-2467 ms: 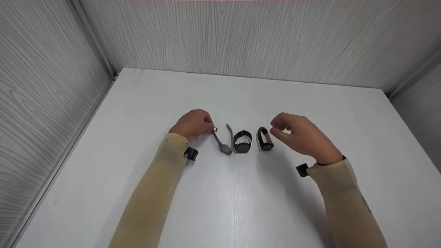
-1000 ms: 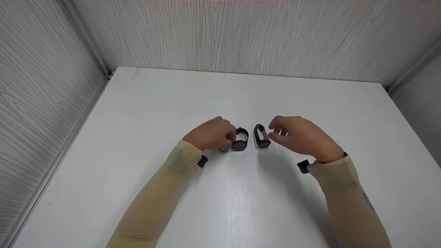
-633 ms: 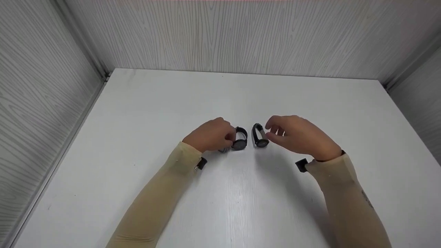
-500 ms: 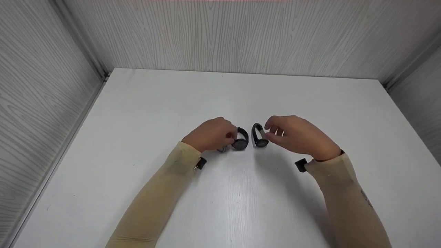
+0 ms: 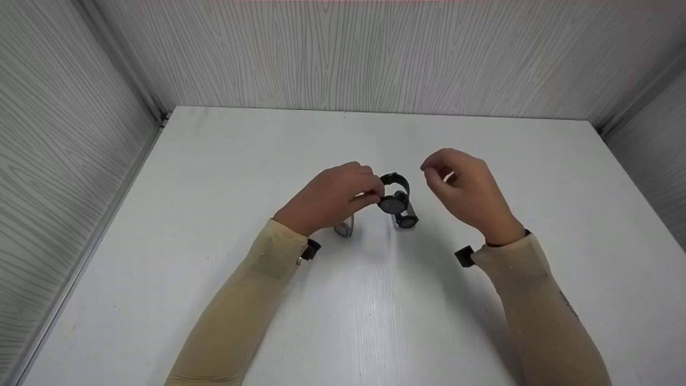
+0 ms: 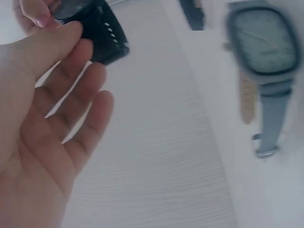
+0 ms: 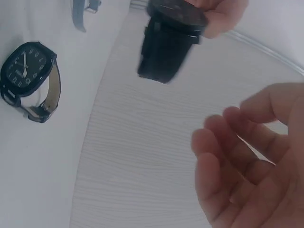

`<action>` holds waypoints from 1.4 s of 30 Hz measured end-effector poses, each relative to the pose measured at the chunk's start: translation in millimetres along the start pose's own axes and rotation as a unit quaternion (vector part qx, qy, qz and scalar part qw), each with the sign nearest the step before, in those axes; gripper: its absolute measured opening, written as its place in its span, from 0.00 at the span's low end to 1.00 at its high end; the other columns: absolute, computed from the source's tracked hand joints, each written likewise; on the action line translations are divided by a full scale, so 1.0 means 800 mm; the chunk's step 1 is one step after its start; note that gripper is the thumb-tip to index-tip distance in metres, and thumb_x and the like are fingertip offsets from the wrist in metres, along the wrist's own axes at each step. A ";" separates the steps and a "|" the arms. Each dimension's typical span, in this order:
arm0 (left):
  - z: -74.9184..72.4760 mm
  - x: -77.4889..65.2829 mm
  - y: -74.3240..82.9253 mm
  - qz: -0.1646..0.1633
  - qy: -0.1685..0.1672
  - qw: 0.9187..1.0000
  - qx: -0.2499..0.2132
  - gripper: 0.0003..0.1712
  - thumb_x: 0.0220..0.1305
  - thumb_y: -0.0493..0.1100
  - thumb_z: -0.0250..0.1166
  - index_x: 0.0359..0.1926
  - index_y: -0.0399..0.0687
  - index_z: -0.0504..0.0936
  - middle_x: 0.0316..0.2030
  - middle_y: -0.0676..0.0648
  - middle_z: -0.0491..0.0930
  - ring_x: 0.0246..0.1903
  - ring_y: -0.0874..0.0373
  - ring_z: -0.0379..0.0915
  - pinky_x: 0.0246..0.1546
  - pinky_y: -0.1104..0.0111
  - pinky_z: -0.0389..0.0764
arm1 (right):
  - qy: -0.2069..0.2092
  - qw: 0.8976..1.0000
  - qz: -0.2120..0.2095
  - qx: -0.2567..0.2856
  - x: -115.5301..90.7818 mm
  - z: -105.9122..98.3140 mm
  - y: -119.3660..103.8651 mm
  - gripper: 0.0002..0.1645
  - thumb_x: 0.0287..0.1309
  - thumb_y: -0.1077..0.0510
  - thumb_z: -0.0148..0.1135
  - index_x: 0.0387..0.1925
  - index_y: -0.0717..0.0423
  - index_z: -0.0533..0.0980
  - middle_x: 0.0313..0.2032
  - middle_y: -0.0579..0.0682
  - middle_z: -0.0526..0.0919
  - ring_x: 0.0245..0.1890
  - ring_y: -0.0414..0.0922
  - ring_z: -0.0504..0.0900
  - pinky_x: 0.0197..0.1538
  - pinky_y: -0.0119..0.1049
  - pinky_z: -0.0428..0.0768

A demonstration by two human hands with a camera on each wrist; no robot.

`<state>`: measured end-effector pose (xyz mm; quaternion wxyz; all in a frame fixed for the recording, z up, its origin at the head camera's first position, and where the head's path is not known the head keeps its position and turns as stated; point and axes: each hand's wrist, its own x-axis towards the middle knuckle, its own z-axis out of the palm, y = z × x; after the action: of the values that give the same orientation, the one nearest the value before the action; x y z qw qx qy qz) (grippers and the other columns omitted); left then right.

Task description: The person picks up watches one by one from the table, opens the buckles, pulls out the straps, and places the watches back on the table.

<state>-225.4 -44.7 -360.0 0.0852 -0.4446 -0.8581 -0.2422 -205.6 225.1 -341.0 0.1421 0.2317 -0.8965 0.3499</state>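
My left hand (image 5: 335,195) pinches a round black wristwatch (image 5: 394,204) at its left side between thumb and fingers, raised above the white table. Its dark band (image 6: 107,35) loops away from the case. Free of any object, my right hand (image 5: 463,187) hovers to the right of that watch with fingers loosely bent. Below the held watch lies a second black wristwatch (image 5: 407,221), partly covered by it in the head view; its numbered dial (image 7: 28,66) shows in the right wrist view. A grey wristwatch (image 6: 266,42) with a squarish pale dial rests on the table under my left hand.
The white tabletop (image 5: 370,321) extends around the watches. A wood-grain panel (image 5: 343,53) rises behind it, and another panel (image 5: 43,161) stands along the left side. Small black wrist cameras (image 5: 464,256) protrude from both tan sleeves.
My left hand has lifted the round black watch off the table and carried it slightly right and away. My right hand has moved up and back from the other black watch.
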 end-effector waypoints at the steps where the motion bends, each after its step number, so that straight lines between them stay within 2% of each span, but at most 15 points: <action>1: -0.003 0.000 0.005 0.019 0.021 1.000 0.000 0.05 0.75 0.43 0.64 0.43 0.52 0.86 0.36 0.55 0.81 0.38 0.59 0.72 0.41 0.69 0.75 | 0.016 1.000 0.006 0.020 0.000 0.000 0.000 0.07 0.72 0.61 0.58 0.43 0.54 0.83 0.37 0.45 0.85 0.35 0.38 0.80 0.35 0.31 0.78; 4: -0.011 0.002 0.019 0.072 0.082 0.994 0.003 0.05 0.74 0.42 0.64 0.43 0.51 0.86 0.35 0.54 0.81 0.37 0.59 0.73 0.39 0.70 0.75 | 0.029 0.996 0.043 0.077 0.002 -0.001 -0.002 0.10 0.74 0.58 0.58 0.46 0.59 0.81 0.37 0.49 0.84 0.35 0.42 0.81 0.35 0.30 0.79; 8: -0.015 0.005 0.035 0.126 0.127 0.984 0.016 0.04 0.73 0.43 0.66 0.42 0.50 0.87 0.34 0.53 0.81 0.35 0.58 0.73 0.37 0.71 0.75 | -0.014 0.984 0.091 0.152 0.002 -0.002 -0.005 0.18 0.75 0.48 0.58 0.47 0.61 0.79 0.37 0.52 0.83 0.33 0.45 0.82 0.35 0.32 0.81; 13: -0.014 0.006 0.046 0.159 0.142 0.976 0.044 0.04 0.72 0.42 0.67 0.39 0.49 0.86 0.31 0.52 0.79 0.32 0.56 0.72 0.34 0.70 0.74 | -0.054 0.970 0.110 0.209 0.002 0.000 -0.005 0.20 0.76 0.47 0.58 0.41 0.62 0.80 0.32 0.55 0.83 0.30 0.45 0.81 0.34 0.34 0.81; 17: -0.014 0.005 0.047 0.160 0.140 0.976 0.052 0.03 0.71 0.40 0.68 0.38 0.49 0.86 0.31 0.52 0.80 0.32 0.56 0.72 0.35 0.70 0.74 | -0.059 0.967 0.110 0.223 0.002 0.000 -0.007 0.18 0.74 0.50 0.61 0.39 0.62 0.81 0.30 0.55 0.83 0.29 0.45 0.81 0.33 0.34 0.80; 21: -0.016 0.004 0.046 0.159 0.132 0.977 0.052 0.02 0.70 0.39 0.69 0.37 0.48 0.86 0.31 0.52 0.81 0.33 0.57 0.72 0.35 0.71 0.75 | -0.071 0.959 0.115 0.249 0.004 0.000 -0.010 0.15 0.72 0.52 0.64 0.40 0.63 0.81 0.31 0.56 0.84 0.30 0.45 0.83 0.33 0.33 0.82; 24: -0.017 0.003 0.045 0.154 0.121 0.979 0.054 0.01 0.69 0.38 0.70 0.37 0.48 0.86 0.31 0.52 0.81 0.33 0.57 0.72 0.36 0.71 0.75 | -0.070 0.950 0.112 0.283 0.005 0.001 -0.012 0.14 0.70 0.56 0.66 0.41 0.66 0.80 0.33 0.57 0.85 0.31 0.47 0.84 0.34 0.35 0.83; 29: -0.019 -0.002 0.044 0.143 0.114 0.982 0.046 0.03 0.65 0.36 0.71 0.38 0.49 0.88 0.31 0.53 0.82 0.33 0.58 0.72 0.36 0.71 0.75 | -0.042 0.939 0.085 0.332 0.003 0.002 -0.015 0.12 0.69 0.60 0.67 0.41 0.69 0.78 0.34 0.60 0.85 0.32 0.48 0.86 0.36 0.36 0.85; 31: -0.021 -0.003 0.045 0.143 0.125 0.982 0.024 0.04 0.66 0.37 0.69 0.39 0.49 0.88 0.32 0.53 0.82 0.34 0.58 0.73 0.37 0.71 0.76 | -0.030 0.935 0.068 0.347 0.002 0.002 -0.017 0.12 0.68 0.61 0.67 0.41 0.69 0.78 0.34 0.61 0.85 0.32 0.48 0.86 0.38 0.36 0.85; 34: -0.025 -0.003 0.047 0.125 0.158 0.979 -0.040 0.05 0.66 0.38 0.67 0.42 0.48 0.87 0.35 0.53 0.81 0.37 0.59 0.74 0.39 0.70 0.77 | -0.017 0.934 0.042 0.355 0.001 0.003 -0.020 0.10 0.68 0.63 0.67 0.40 0.69 0.79 0.34 0.63 0.84 0.33 0.50 0.86 0.39 0.36 0.85; 36: -0.028 -0.003 0.048 0.096 0.185 0.975 -0.082 0.08 0.67 0.40 0.66 0.46 0.47 0.85 0.40 0.52 0.81 0.40 0.59 0.75 0.39 0.69 0.78 | -0.014 0.936 0.025 0.351 0.001 0.004 -0.021 0.09 0.68 0.64 0.67 0.40 0.69 0.79 0.35 0.63 0.84 0.33 0.52 0.86 0.38 0.36 0.85; 38: -0.030 -0.003 0.049 0.049 0.199 0.972 -0.113 0.12 0.67 0.43 0.66 0.50 0.47 0.83 0.44 0.53 0.80 0.43 0.60 0.75 0.39 0.69 0.78 | -0.012 0.942 0.009 0.335 0.001 0.005 -0.022 0.07 0.67 0.65 0.67 0.39 0.68 0.79 0.35 0.61 0.85 0.33 0.53 0.86 0.37 0.35 0.84; 42: -0.031 -0.005 0.049 -0.033 0.170 0.979 -0.104 0.19 0.68 0.51 0.69 0.56 0.49 0.82 0.48 0.54 0.81 0.44 0.62 0.77 0.39 0.69 0.79 | -0.008 0.950 -0.044 0.311 0.000 0.011 -0.021 0.04 0.66 0.68 0.67 0.38 0.68 0.79 0.35 0.57 0.86 0.32 0.50 0.85 0.35 0.32 0.82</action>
<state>-193.3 -41.0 -327.1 0.1751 -0.3751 -0.8156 -0.4044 -197.8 207.9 -337.4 0.0715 0.3060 -0.7335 0.6026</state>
